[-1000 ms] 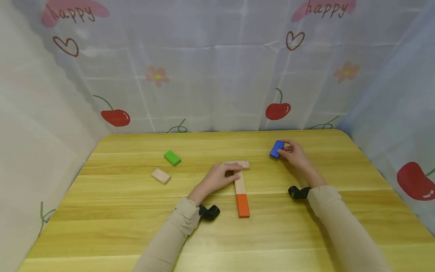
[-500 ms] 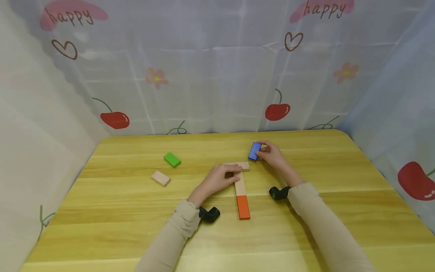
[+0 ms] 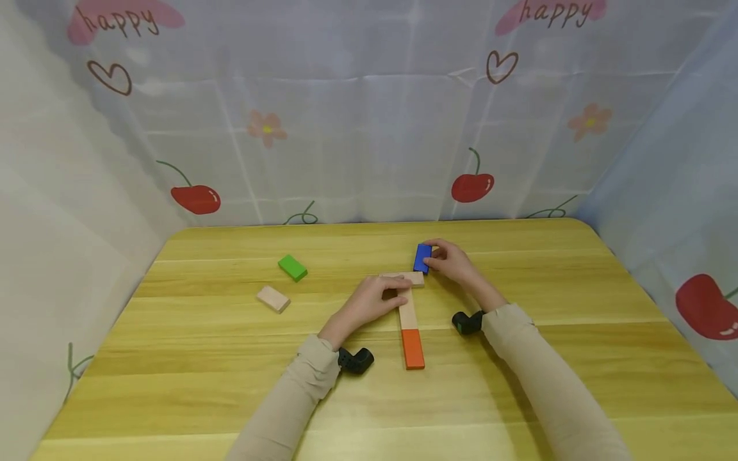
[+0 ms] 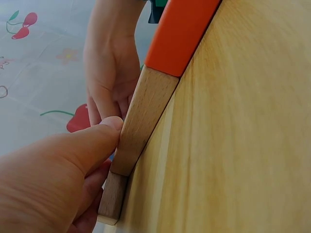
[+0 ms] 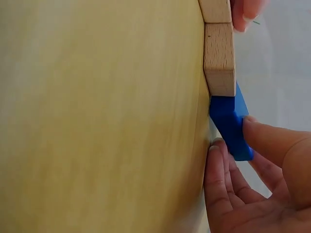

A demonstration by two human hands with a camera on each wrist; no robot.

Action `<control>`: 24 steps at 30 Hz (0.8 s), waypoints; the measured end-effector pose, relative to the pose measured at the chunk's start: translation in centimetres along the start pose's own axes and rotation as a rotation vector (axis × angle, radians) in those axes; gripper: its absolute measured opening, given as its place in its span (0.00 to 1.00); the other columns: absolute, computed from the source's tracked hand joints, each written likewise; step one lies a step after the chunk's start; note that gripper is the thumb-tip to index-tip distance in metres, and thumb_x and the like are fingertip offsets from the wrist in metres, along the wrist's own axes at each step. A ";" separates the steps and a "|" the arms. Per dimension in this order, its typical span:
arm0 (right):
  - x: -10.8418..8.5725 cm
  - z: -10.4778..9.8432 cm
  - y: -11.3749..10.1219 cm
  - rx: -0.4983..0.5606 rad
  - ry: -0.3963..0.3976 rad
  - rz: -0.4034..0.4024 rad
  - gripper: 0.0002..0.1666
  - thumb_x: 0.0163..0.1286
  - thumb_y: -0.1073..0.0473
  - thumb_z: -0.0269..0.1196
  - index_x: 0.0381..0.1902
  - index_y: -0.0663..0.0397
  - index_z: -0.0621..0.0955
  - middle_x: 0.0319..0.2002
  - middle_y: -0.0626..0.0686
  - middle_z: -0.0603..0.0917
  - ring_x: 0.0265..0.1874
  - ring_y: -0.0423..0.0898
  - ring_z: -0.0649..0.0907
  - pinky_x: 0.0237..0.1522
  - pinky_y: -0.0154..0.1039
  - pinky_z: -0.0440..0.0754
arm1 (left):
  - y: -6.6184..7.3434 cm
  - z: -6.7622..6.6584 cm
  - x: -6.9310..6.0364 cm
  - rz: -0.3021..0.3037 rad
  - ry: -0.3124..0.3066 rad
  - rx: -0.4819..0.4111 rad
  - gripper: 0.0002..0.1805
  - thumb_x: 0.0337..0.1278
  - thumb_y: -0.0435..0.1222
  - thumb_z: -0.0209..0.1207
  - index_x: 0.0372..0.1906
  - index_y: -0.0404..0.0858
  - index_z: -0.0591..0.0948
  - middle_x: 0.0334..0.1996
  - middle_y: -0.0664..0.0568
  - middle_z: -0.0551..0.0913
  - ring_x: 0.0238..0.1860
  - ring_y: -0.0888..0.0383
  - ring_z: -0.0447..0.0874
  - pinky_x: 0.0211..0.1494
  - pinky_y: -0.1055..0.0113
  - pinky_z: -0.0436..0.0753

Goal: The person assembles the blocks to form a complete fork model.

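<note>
My right hand [image 3: 455, 264] pinches a blue wooden block [image 3: 423, 258] between thumb and fingers, at the far side of a plain wooden block [image 3: 418, 279] lying crosswise. In the right wrist view, the blue block's [image 5: 228, 124] near end appears to meet that crosswise block [image 5: 219, 58]. My left hand [image 3: 366, 302] rests its thumb and fingertips on the crosswise block and on a second plain block [image 3: 407, 315], which runs toward me. An orange block [image 3: 412, 349] continues that line end to end. Left fingers partly cover the joint between the plain blocks.
A green block [image 3: 293, 267] and a loose plain block [image 3: 273, 299] lie on the left side of the wooden table [image 3: 202, 371]. Black wrist cameras [image 3: 355, 361] sit by both cuffs. A patterned curtain [image 3: 363, 128] stands behind the table's far edge.
My right hand has carried the blue block leftward, from right of the plain blocks to the far side of the crosswise one. The left hand has stayed in place.
</note>
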State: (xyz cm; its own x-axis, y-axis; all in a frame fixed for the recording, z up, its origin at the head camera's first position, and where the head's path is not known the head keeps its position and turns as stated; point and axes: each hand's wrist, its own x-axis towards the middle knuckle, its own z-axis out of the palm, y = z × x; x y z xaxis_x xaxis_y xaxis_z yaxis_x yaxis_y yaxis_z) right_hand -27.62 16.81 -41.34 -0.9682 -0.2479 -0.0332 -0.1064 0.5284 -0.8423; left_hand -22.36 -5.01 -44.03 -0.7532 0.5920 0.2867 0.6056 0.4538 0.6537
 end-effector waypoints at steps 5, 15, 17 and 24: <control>0.3 -0.1 -0.1 -0.077 -0.036 0.005 0.24 0.69 0.64 0.58 0.61 0.66 0.72 0.40 0.63 0.76 0.36 0.54 0.75 0.34 0.39 0.78 | 0.0 -0.1 -0.1 -0.003 -0.001 -0.001 0.18 0.60 0.37 0.61 0.55 0.39 0.80 0.55 0.50 0.77 0.59 0.58 0.71 0.59 0.68 0.69; 0.5 -0.6 -0.6 -0.148 -0.101 0.000 0.25 0.69 0.64 0.58 0.61 0.69 0.70 0.40 0.64 0.76 0.33 0.53 0.76 0.35 0.42 0.79 | 0.1 -0.1 0.1 -0.007 -0.009 0.004 0.18 0.60 0.37 0.60 0.56 0.41 0.80 0.57 0.50 0.76 0.59 0.60 0.70 0.59 0.69 0.69; 0.5 -0.6 -0.7 -0.142 -0.096 0.010 0.27 0.69 0.64 0.58 0.63 0.69 0.69 0.40 0.64 0.76 0.33 0.54 0.76 0.35 0.42 0.79 | 0.0 -0.1 0.1 -0.009 -0.006 0.006 0.18 0.60 0.37 0.61 0.56 0.40 0.80 0.56 0.50 0.76 0.59 0.60 0.70 0.60 0.68 0.69; -0.8 -0.6 -0.7 -0.074 0.035 0.014 0.32 0.69 0.62 0.59 0.67 0.67 0.63 0.47 0.66 0.73 0.45 0.60 0.77 0.42 0.47 0.79 | 0.0 -0.1 0.1 -0.014 -0.008 0.022 0.18 0.60 0.37 0.61 0.56 0.40 0.80 0.55 0.51 0.77 0.60 0.58 0.70 0.60 0.67 0.68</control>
State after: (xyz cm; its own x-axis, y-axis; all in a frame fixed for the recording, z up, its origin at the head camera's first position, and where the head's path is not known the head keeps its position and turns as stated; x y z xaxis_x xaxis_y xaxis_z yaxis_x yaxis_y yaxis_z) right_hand -26.91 17.11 -40.44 -0.9769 -0.2121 -0.0244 -0.1081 0.5902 -0.8000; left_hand -22.45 -4.96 -43.92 -0.7598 0.5905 0.2720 0.6004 0.4768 0.6420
